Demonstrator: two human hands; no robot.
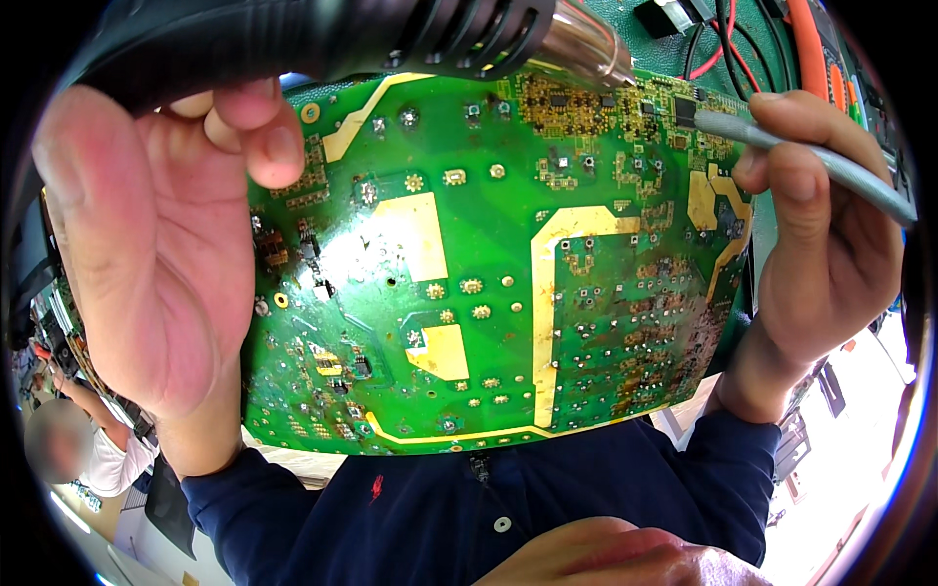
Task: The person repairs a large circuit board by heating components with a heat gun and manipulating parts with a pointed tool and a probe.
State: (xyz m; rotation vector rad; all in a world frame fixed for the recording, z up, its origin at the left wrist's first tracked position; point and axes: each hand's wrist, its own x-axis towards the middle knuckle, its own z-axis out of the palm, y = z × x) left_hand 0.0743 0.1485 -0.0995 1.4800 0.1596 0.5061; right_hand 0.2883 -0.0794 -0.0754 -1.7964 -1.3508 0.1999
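A large green circuit board with bare gold-coloured areas and many solder points fills the middle. My left hand is closed around a black hot air gun, its fingers partly hidden behind the body. The metal nozzle points at the board's upper right part, close to small parts there. In my right hand a grey pen-shaped tool is pinched between thumb and fingers. Its blunt end lies at a dark square chip; whether it touches the chip I cannot tell.
Beneath the board's far edge lies a green mat. Red and black wires and an orange-and-grey device are at the upper right. Another person is at the far left, beside a cluttered bench.
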